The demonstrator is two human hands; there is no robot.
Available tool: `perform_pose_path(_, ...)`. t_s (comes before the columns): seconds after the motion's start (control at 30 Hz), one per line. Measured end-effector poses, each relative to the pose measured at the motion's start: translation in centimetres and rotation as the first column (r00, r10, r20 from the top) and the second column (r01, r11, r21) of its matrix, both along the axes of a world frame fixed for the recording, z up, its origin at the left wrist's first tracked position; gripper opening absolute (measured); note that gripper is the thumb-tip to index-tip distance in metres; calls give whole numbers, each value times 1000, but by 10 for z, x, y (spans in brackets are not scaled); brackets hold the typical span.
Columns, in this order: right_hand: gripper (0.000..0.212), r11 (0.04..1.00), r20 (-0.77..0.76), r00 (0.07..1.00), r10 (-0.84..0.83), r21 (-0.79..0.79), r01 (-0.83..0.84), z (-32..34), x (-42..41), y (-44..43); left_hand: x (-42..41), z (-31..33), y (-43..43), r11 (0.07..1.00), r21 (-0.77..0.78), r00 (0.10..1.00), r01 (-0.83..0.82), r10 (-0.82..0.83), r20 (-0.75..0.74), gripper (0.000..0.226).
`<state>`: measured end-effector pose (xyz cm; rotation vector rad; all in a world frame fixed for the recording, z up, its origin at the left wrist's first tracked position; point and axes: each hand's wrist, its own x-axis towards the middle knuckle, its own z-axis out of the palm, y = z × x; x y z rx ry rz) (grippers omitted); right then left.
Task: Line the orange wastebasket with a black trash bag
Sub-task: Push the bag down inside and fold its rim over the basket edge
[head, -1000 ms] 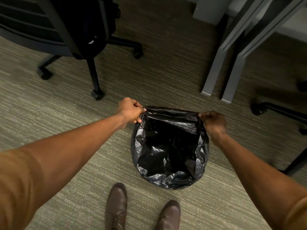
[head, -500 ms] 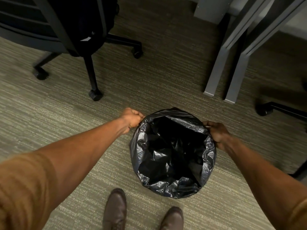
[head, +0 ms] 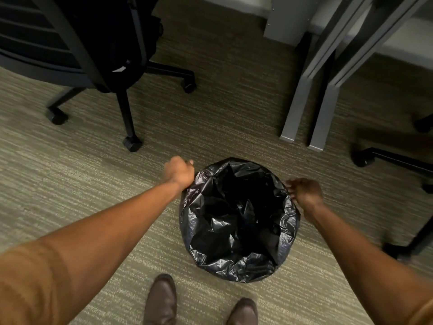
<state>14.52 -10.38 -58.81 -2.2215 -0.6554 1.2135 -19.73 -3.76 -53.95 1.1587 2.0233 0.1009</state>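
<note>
Where bag (head: 236, 261) drapes, hands at rim.

1. This is an office, seen from above over its floor (head: 70, 195).
2. The floor is covered in low-pile, striped grey-green commercial carpet.
3. A black rolling office chair (head: 98, 55) stands at the upper left on a star base with casters (head: 132, 144).
4. Grey metal desk legs (head: 302, 90) come down at the upper right.
5. Another caster base (head: 379, 158) shows at the right edge.
</note>
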Motion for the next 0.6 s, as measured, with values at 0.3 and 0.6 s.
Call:
perform_pose_path(0.3,67,905,399,851,342,104,-412,75,-43,-44,9,24,-75,680,303,742,668,-575,-344,83)
perform_pose_path(0.6,61,950,273,911,308,-40,-309,69,-62,-65,4,30,-96,866,250,901,433,-419,-109,93)
